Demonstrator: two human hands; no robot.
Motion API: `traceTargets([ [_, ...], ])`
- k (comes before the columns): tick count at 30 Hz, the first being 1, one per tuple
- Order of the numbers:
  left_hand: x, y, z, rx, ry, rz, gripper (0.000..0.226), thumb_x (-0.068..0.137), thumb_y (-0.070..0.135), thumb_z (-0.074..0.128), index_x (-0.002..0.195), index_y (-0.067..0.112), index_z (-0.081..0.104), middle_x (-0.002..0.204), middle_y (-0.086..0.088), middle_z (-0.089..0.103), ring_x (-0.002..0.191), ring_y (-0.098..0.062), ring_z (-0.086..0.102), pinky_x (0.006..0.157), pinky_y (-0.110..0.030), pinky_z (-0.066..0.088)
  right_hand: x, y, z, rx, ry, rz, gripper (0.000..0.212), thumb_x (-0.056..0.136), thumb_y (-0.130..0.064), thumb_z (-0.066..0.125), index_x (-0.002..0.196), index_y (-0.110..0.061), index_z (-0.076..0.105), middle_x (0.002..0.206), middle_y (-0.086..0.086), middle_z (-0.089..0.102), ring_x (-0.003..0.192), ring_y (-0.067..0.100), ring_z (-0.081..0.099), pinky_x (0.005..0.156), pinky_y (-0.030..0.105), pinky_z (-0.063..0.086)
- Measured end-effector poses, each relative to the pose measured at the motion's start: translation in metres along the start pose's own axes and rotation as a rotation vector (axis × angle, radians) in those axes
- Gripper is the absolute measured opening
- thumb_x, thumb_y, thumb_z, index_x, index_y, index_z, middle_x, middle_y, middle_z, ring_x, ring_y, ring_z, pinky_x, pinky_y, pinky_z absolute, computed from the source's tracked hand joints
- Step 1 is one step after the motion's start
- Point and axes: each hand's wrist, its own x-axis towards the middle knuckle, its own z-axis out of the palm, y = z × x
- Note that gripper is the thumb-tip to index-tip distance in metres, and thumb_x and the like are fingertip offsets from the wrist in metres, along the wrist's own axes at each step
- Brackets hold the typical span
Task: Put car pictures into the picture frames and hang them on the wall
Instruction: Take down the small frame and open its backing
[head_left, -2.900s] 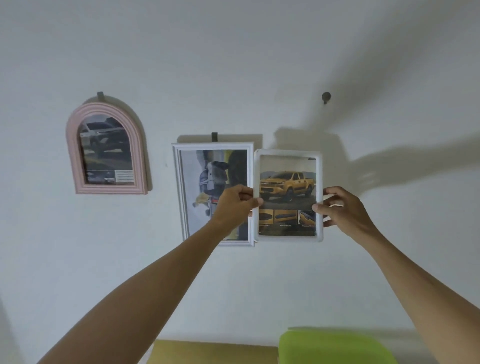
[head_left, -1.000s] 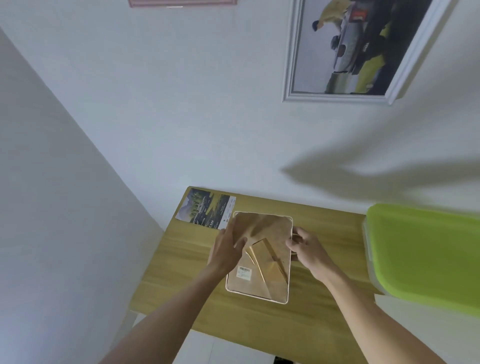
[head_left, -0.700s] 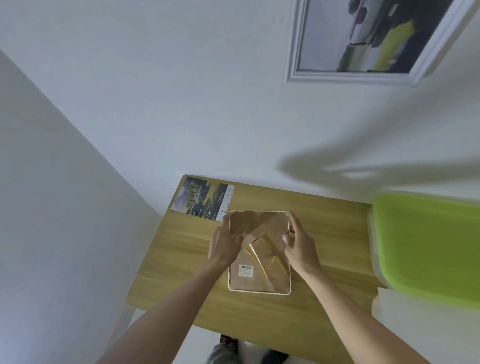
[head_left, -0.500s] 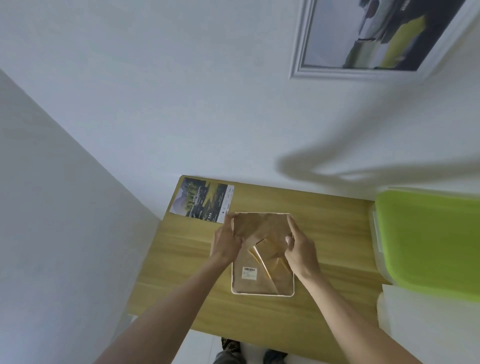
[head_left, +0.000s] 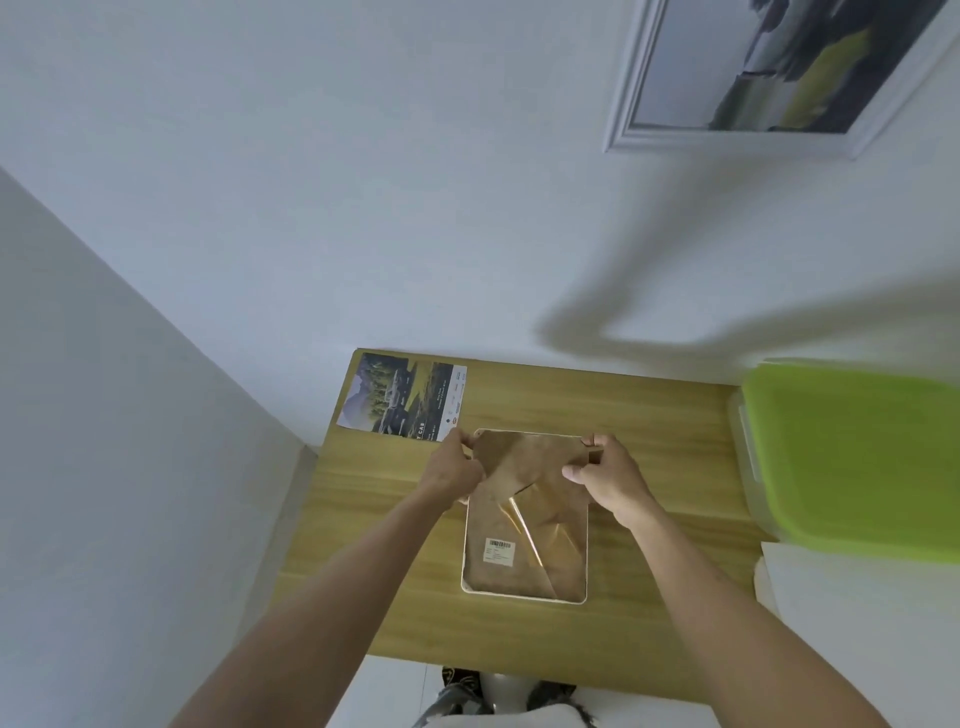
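Observation:
A white picture frame (head_left: 524, 551) lies face down on the wooden table (head_left: 660, 457), its brown backing with a barcode label and a folding stand turned up. My left hand (head_left: 457, 470) pinches the frame's upper left corner. At the upper right corner my right hand (head_left: 605, 475) grips the top edge, fingers curled over it. A loose car picture (head_left: 402, 397) lies flat at the table's far left corner. A white-framed car picture (head_left: 774, 78) hangs on the wall above.
A clear bin with a lime green lid (head_left: 852, 457) stands at the table's right end. A white wall runs close along the left side. My feet show below the table's near edge.
The frame came off the wall and was laid face down on the table. In the last second both hands slid from its middle up to its top corners.

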Motion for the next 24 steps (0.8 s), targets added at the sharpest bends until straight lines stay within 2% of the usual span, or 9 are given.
traceTargets([
  [4,0.004,-0.004,-0.001,-0.044,-0.011,-0.069,0.031,0.077,-0.008,0.050,0.099,0.015,0.053,0.090,-0.018,0.070,0.079,-0.032,0.071,0.064,-0.050,0.059,0.004,0.007,0.000,-0.094,-0.129,0.087,0.044,0.082,-0.021,0.078,0.119,-0.007,0.060,0.113,-0.002,0.062,0.109,0.019,0.060,0.093,0.030,0.044],
  [6,0.008,-0.006,0.000,-0.046,0.002,-0.087,0.028,0.078,-0.006,0.052,0.096,0.015,0.054,0.092,-0.020,0.071,0.080,-0.034,0.072,0.062,-0.051,0.059,0.003,0.009,0.006,-0.167,-0.165,0.149,0.029,0.081,-0.017,0.077,0.104,-0.004,0.065,0.105,-0.001,0.067,0.104,0.020,0.061,0.090,0.031,0.047],
  [10,0.015,-0.006,0.005,-0.040,0.030,-0.092,0.021,0.074,-0.008,0.050,0.082,0.010,0.057,0.092,-0.022,0.071,0.084,-0.034,0.071,0.067,-0.052,0.059,0.004,0.017,0.018,-0.203,-0.068,0.167,0.012,0.078,-0.009,0.076,0.090,-0.011,0.073,0.094,0.005,0.074,0.091,0.022,0.068,0.083,0.036,0.057],
  [13,0.013,-0.010,0.007,-0.013,0.053,-0.085,0.017,0.076,-0.003,0.060,0.088,0.008,0.064,0.088,-0.011,0.070,0.093,-0.029,0.070,0.076,-0.044,0.060,0.002,0.022,0.020,-0.157,-0.001,0.173,0.013,0.078,-0.010,0.078,0.087,-0.015,0.069,0.092,0.002,0.072,0.087,0.020,0.065,0.074,0.028,0.050],
  [15,0.010,-0.012,0.008,0.032,0.078,-0.057,0.026,0.078,0.005,0.072,0.104,0.006,0.067,0.096,-0.004,0.065,0.097,-0.023,0.066,0.076,-0.034,0.056,0.001,0.026,0.021,-0.117,0.030,0.180,0.016,0.078,-0.010,0.078,0.089,-0.016,0.068,0.094,0.002,0.071,0.085,0.020,0.063,0.072,0.026,0.046],
  [17,0.006,-0.015,0.007,0.049,0.108,-0.038,0.029,0.078,0.010,0.076,0.105,0.008,0.068,0.095,-0.001,0.065,0.091,-0.018,0.064,0.072,-0.028,0.052,-0.002,0.028,0.023,-0.090,0.045,0.173,0.023,0.079,-0.009,0.078,0.099,-0.014,0.069,0.096,0.003,0.071,0.084,0.020,0.063,0.069,0.025,0.044],
  [19,0.003,-0.024,0.006,-0.001,0.085,-0.067,0.025,0.077,0.008,0.073,0.101,0.009,0.066,0.087,-0.001,0.069,0.084,-0.016,0.067,0.070,-0.032,0.055,-0.005,0.029,0.027,-0.079,0.062,0.149,0.026,0.079,-0.008,0.077,0.104,-0.014,0.069,0.096,0.002,0.071,0.085,0.020,0.063,0.068,0.025,0.043],
  [21,0.002,-0.033,0.004,-0.055,0.046,-0.107,0.026,0.074,0.003,0.072,0.098,0.010,0.065,0.086,-0.005,0.072,0.087,-0.022,0.070,0.079,-0.041,0.059,-0.007,0.030,0.028,-0.061,0.070,0.128,0.026,0.081,-0.008,0.076,0.105,-0.014,0.067,0.096,0.001,0.070,0.086,0.019,0.064,0.069,0.025,0.044],
  [24,0.000,-0.038,0.000,-0.062,0.018,-0.079,0.026,0.072,-0.003,0.073,0.092,0.010,0.064,0.089,-0.008,0.071,0.092,-0.027,0.070,0.083,-0.043,0.058,-0.009,0.031,0.029,-0.056,0.066,0.103,0.024,0.085,-0.011,0.073,0.107,-0.015,0.065,0.100,0.001,0.069,0.088,0.018,0.064,0.070,0.026,0.045],
])
